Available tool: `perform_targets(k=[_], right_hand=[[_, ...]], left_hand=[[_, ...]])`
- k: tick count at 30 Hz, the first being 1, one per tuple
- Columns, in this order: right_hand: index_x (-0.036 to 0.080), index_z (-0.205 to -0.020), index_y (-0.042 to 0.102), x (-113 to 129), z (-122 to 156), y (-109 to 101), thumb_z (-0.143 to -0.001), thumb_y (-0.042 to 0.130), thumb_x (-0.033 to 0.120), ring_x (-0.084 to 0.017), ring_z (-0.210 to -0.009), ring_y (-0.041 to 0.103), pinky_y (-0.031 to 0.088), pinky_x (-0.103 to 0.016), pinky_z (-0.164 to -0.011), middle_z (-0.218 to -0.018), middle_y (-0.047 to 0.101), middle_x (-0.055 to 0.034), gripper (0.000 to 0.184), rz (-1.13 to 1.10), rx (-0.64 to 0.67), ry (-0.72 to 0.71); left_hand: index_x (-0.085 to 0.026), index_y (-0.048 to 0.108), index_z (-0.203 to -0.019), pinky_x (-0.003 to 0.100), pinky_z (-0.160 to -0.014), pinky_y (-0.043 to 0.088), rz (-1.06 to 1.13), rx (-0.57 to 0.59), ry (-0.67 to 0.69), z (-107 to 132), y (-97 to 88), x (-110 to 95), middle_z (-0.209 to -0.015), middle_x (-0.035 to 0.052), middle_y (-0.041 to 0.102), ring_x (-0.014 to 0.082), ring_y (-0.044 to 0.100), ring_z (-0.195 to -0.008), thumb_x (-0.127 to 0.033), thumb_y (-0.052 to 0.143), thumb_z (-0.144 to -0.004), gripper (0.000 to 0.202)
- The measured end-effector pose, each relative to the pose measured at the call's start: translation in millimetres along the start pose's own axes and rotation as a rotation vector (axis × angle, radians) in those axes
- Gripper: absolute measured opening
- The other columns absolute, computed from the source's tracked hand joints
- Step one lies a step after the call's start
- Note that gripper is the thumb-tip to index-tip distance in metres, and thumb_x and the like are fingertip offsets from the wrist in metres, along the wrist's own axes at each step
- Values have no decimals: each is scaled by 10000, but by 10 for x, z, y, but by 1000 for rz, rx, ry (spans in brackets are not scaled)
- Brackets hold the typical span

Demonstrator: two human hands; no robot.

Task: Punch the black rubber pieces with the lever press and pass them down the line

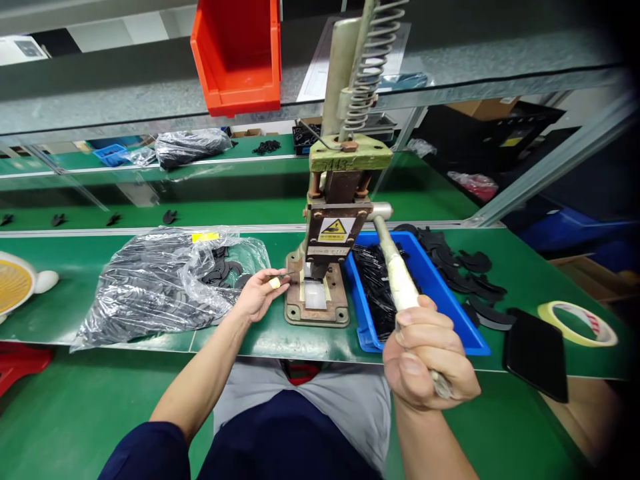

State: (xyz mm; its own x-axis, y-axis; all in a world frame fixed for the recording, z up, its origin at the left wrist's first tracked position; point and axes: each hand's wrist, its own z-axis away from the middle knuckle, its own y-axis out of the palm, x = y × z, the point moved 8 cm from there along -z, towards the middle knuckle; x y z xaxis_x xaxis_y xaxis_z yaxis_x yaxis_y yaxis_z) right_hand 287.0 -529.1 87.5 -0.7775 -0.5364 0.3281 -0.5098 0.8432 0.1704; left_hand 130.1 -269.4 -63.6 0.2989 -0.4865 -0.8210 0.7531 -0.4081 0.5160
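An arbor press (333, 230) with a warning label stands before me, its metal base (295, 312) on the green bench. My right hand (425, 353) is wrapped round the press lever (399, 277), which slants down toward me and is bound in pale tape. My left hand (263, 293), yellow tape on one finger, pinches a thin dark piece (280, 275) at the left side of the base; its exact kind is unclear. Below the ram lies a whitish block (315, 295). Just left of that hand is a clear plastic bag (160, 287) of black curved parts.
A blue bin (450, 317) of black parts touches the press area's right. Beyond it lie loose black parts (475, 263), a dark flat device (535, 353) and a tape roll (577, 323). A red bin (243, 93) hangs over the shelf edge. A small fan-like object (20, 283) stands left.
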Motion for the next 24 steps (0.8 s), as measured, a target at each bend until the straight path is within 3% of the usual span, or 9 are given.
perform_targets(k=[5, 10, 13, 18, 24], right_hand=[[191, -631, 472, 1, -1, 7, -737, 581, 132, -163, -735, 621, 519, -518, -867, -677, 605, 44, 163, -7, -10, 7], [199, -627, 470, -4, -6, 9, -745, 583, 134, -167, -735, 608, 521, -537, -866, -677, 595, 46, 176, 12, 38, 31], [202, -627, 466, 2, -10, 11, -753, 592, 145, -170, -739, 603, 522, -542, -869, -671, 587, 46, 187, 11, 65, 33], [210, -633, 471, 1, -5, 8, -770, 588, 157, -169, -729, 594, 534, -544, -846, -668, 585, 44, 188, 26, 66, 27], [214, -632, 455, -27, 23, -13, -777, 595, 189, -157, -724, 595, 547, -535, -849, -669, 580, 52, 203, 33, 46, 30]], left_hand=[[-169, 636, -1027, 239, -685, 573, -71, 21, -74, 36, 52, 74, -904, 27, 677, 137, 715, -735, -292, 896, -663, 464], [-167, 649, -1064, 180, -590, 539, -131, 91, -98, 55, 108, 69, -800, -8, 628, 87, 655, -642, -339, 862, -727, 435], [-149, 677, -1089, 228, -653, 578, -137, 144, -116, 36, 151, 85, -840, 38, 681, 126, 689, -709, -315, 827, -757, 401], [-112, 737, -1119, 279, -806, 588, -170, 112, -125, -35, 134, 60, -1061, 130, 744, 175, 717, -896, -116, 764, -687, 433], [-97, 778, -1060, 288, -786, 583, -230, 86, -141, -120, 100, 20, -1054, 148, 757, 198, 725, -903, -80, 669, -640, 434]])
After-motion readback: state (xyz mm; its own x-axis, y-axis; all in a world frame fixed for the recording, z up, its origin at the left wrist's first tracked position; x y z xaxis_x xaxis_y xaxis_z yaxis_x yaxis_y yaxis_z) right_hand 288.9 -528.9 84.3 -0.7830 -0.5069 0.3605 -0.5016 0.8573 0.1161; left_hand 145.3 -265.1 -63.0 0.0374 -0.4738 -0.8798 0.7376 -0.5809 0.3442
